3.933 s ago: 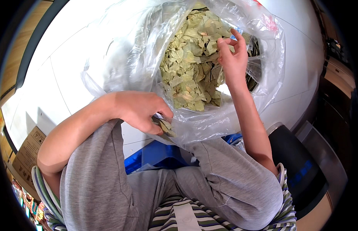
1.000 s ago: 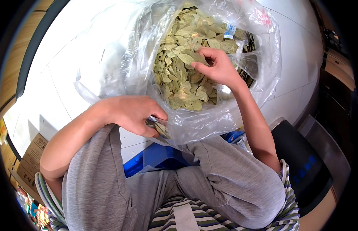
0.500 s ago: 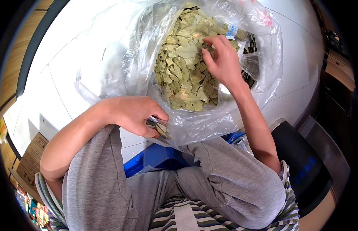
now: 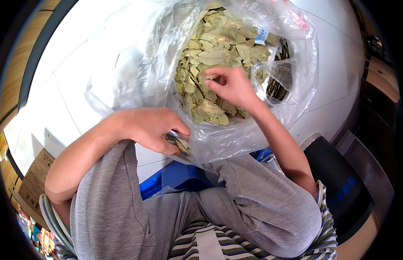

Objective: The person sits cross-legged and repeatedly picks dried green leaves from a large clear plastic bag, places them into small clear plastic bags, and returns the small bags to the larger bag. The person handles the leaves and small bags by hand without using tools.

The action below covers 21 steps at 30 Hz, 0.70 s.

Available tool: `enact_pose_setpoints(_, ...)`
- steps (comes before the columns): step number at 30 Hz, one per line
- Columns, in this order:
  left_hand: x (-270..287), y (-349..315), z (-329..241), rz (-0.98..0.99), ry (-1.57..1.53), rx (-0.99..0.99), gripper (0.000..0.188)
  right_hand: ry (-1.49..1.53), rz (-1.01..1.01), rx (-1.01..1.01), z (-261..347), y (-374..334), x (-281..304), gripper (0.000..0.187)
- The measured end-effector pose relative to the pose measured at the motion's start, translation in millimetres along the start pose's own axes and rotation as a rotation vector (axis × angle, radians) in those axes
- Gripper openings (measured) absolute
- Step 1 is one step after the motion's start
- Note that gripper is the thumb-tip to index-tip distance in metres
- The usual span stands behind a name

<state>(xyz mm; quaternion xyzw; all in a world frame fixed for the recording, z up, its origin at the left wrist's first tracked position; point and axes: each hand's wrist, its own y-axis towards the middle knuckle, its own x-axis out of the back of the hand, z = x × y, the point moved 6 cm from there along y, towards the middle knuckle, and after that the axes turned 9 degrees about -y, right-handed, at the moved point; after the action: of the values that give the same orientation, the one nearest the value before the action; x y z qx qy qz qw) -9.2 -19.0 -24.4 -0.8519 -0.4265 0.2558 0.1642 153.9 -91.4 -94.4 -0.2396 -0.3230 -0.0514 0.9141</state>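
Observation:
Dried bay leaves (image 4: 199, 69) fill a large clear plastic bag (image 4: 303, 56) whose mouth lies spread wide in front of me. Over the leaves hovers my right hand (image 4: 231, 86), its fingers curled but thumb and forefinger apart, and no leaf shows between them. My left hand (image 4: 153, 130) rests by my left knee, thumb and fingers closed on a small clear plastic bag (image 4: 186, 149) with some leaves inside. That bag's lower part hangs over my lap and overlaps the big bag's near edge, so its outline is hard to make out.
A small blue-and-white packet (image 4: 261, 35) lies on the leaves at the far right. Between my legs sits a blue object (image 4: 184, 177). A cardboard box (image 4: 36, 182) stands at my left, a black cylindrical thing (image 4: 338, 186) at my right, on white floor tiles (image 4: 63, 82).
My right hand has moved left and nearer to me across the leaves, uncovering those by the blue-and-white packet. The left hand and its small bag have hardly moved.

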Motion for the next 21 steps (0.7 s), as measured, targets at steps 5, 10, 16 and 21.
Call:
enact_pose_setpoints(5,1,2,2,-0.004,0.043,-0.031,0.024,0.630,0.117,-0.196,-3,-6,29,0.027)
enact_pose_setpoints(10,6,0,-4,-0.063,-0.105,0.025,0.033,0.994,0.067,-0.283,-7,-9,37,0.025)
enact_pose_setpoints(16,16,3,3,-0.231,-0.138,-0.061,0.049,1.210,0.003,-0.311,0,-14,47,0.018)
enact_pose_setpoints(21,28,2,14,-0.419,-0.235,0.015,0.053,1.161,-0.113,-0.213,8,-23,75,0.010)
